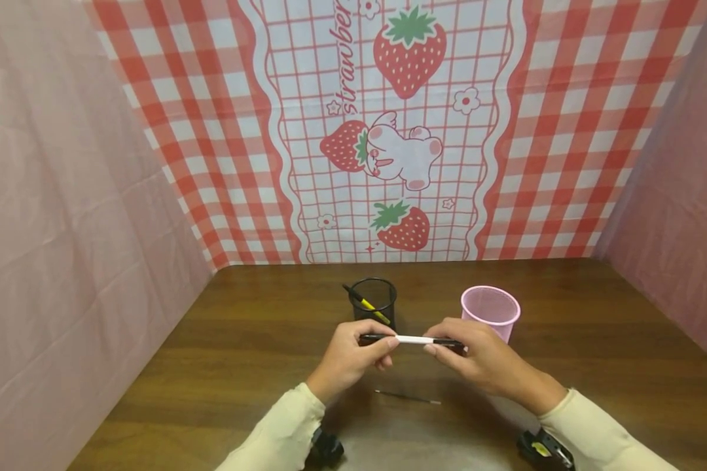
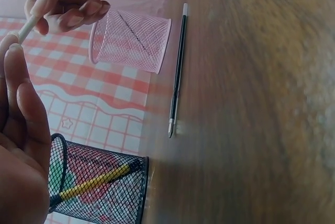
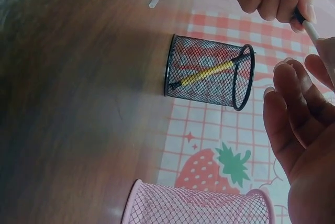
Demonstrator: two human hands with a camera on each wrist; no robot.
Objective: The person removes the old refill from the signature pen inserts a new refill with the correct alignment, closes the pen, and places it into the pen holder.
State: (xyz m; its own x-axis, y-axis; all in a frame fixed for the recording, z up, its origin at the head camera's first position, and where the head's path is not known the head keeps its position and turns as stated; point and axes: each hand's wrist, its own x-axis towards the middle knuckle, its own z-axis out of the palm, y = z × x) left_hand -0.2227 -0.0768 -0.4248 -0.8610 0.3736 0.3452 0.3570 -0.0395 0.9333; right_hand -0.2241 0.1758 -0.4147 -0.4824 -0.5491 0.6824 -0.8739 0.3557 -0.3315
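Observation:
Both hands hold a pen [image 1: 414,339] with a white middle and black ends, level above the table in the head view. My left hand [image 1: 349,356] pinches its left end between thumb and fingers. At the other end, the thumb and fingers of my right hand [image 1: 484,356] grip the black part, hiding some of it. Below the hands, a thin pen refill [image 2: 179,67] lies on the table, with a dark tube, a metal tip and a pale end. Beyond the left hand stands a black mesh pen cup [image 3: 204,92] with a yellow-and-black pen [image 1: 368,305] leaning in it.
Behind the right hand stands a pink mesh cup [image 1: 490,322], partly covered by that hand. The brown wooden table [image 1: 241,366] meets a strawberry-print cloth [image 1: 389,131] at its back edge. Pink curtains [image 1: 65,229] hang at both sides.

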